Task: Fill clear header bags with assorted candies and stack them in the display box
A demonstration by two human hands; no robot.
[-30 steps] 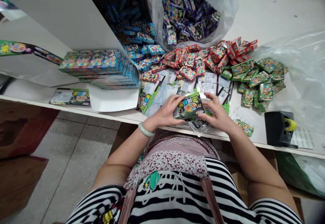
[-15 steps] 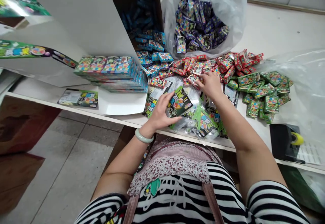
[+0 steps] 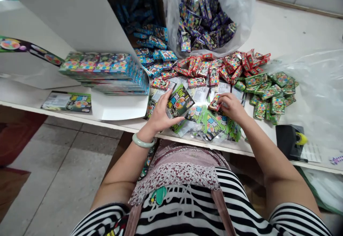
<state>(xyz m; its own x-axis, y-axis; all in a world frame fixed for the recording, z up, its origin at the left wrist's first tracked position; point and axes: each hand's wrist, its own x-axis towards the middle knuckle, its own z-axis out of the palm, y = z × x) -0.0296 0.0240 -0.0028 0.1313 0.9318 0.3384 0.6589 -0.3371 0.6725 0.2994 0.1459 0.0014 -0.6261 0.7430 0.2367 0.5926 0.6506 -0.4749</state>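
Note:
My left hand [image 3: 162,116], with a pale bangle at its wrist, holds a black-and-green printed packet [image 3: 180,102] between its thumb and fingers at the table's front. A small red box [image 3: 215,102] is pinched in the fingertips of my right hand [image 3: 230,106]. It is to the right of the packet and apart from it, above the other printed packets [image 3: 213,126] lying on the table. Behind my hands stretches a heap of red boxes [image 3: 232,64]. A heap of green boxes [image 3: 278,104] lies to the right of my right hand.
Blue boxes [image 3: 158,42] spill from a dark carton at the back. A clear bag [image 3: 245,18] holds purple boxes [image 3: 200,21]. Stacked box rows [image 3: 104,66] stand in a white carton [image 3: 124,108] on the left. A black-and-yellow tool [image 3: 291,139] rests at the right edge.
My right hand has come back from the red heap toward the front, bringing a red box with it. My left hand keeps its hold on the packet. The view has shifted slightly.

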